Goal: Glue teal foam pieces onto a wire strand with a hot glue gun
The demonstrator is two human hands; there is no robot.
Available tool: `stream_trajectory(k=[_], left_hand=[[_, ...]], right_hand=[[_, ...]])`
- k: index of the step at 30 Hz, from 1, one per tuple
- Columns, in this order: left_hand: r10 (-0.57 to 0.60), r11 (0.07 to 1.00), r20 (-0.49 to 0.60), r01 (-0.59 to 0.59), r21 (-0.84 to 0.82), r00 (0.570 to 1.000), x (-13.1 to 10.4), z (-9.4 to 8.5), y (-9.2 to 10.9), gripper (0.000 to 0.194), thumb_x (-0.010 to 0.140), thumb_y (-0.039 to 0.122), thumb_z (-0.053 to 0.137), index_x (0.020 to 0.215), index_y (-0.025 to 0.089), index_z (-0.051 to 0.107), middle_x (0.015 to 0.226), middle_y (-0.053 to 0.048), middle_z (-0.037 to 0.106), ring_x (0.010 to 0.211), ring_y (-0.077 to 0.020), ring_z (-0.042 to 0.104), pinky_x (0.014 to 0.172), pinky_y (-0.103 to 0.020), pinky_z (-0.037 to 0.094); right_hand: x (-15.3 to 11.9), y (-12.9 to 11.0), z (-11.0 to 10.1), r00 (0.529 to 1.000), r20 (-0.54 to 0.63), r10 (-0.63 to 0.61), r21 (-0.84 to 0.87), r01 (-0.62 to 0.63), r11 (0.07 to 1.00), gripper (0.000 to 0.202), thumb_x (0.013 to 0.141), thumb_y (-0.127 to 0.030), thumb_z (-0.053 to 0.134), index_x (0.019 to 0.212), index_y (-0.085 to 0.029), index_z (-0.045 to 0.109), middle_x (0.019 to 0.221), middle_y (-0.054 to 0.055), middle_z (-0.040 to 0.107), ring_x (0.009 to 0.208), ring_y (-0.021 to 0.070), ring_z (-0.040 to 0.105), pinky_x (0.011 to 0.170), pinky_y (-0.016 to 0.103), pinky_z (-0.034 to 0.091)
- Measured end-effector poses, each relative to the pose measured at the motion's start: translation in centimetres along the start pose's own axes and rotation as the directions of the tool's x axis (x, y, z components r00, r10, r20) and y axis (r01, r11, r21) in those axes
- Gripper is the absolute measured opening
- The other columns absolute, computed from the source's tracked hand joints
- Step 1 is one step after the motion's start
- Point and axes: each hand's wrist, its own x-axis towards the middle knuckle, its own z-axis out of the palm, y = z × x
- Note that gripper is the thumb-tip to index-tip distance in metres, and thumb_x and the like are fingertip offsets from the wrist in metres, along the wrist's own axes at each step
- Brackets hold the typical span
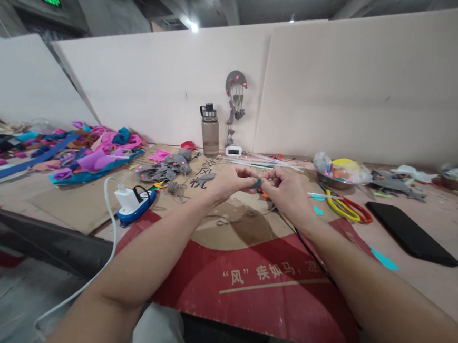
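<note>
My left hand (232, 184) and my right hand (288, 193) meet over the cardboard sheet (234, 240), fingertips pinched together. Between them is a small dark teal piece (258, 182), perhaps felt; its shape is mostly hidden by the fingers. A bit of orange (264, 194) shows just under my right fingertips, and I cannot tell whether it is held. Thin grey cord (225, 220) lies loose on the cardboard below. Left of my hands are grey cut-out pieces (203, 180) and a pile of grey shapes with pink beads (161, 169).
Yellow-and-red-handled scissors (349, 208) and a black phone (410, 233) lie at the right. A bottle (210, 130) stands at the back by a grey hanging ornament (236, 94). A blue power strip (136, 208) with a white cable sits left, before colourful fabric scraps (100, 150).
</note>
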Motion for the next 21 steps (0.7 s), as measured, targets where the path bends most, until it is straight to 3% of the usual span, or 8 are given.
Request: stream_trajectory(k=[21], left_hand=[[-0.021,0.998,-0.064,0.017,-0.064,0.998,0.4,0.16,-0.54,0.004,0.069,0.006,0.067,0.07,0.009,0.066,0.064,0.001,0.065,0.06,-0.0059,0.063,0.072,-0.022,0.055]], right_hand=[[0.04,0.39,0.32,0.999,0.045,0.001,0.073,-0.004,0.997,0.02,0.077,-0.034,0.057,0.079,-0.017,0.066,0.06,0.0,0.055,0.055,0.0133,0.046,0.054,0.027,0.034]])
